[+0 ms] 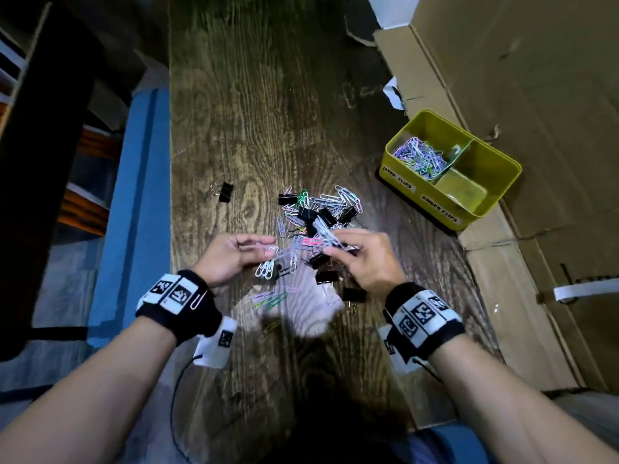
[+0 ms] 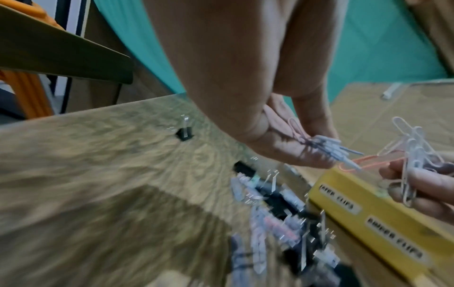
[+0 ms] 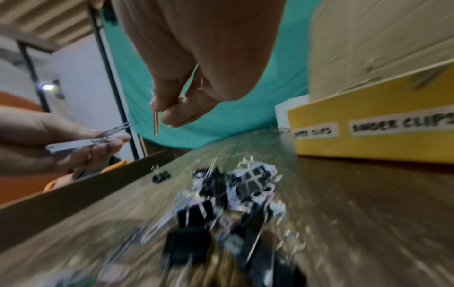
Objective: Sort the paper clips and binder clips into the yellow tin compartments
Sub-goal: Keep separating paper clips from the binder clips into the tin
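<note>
A mixed pile of coloured paper clips and black binder clips (image 1: 318,212) lies on the wooden table. My left hand (image 1: 266,249) hovers just in front of the pile and pinches a bunch of pale paper clips (image 2: 326,145). My right hand (image 1: 330,246), close beside the left, holds several white paper clips (image 2: 412,161) and a red one (image 3: 155,124) between thumb and fingers. The yellow tin (image 1: 402,182) stands to the right. Its compartment labelled paper clips (image 1: 418,155) holds many clips. I see nothing in the one labelled binder clips (image 1: 465,192).
One binder clip (image 1: 225,192) sits alone to the left of the pile; two more (image 1: 353,294) lie near my right wrist. A few paper clips (image 1: 271,299) lie near me. Flattened cardboard (image 1: 536,95) covers the right side. The table's left edge borders a blue surface (image 1: 134,195).
</note>
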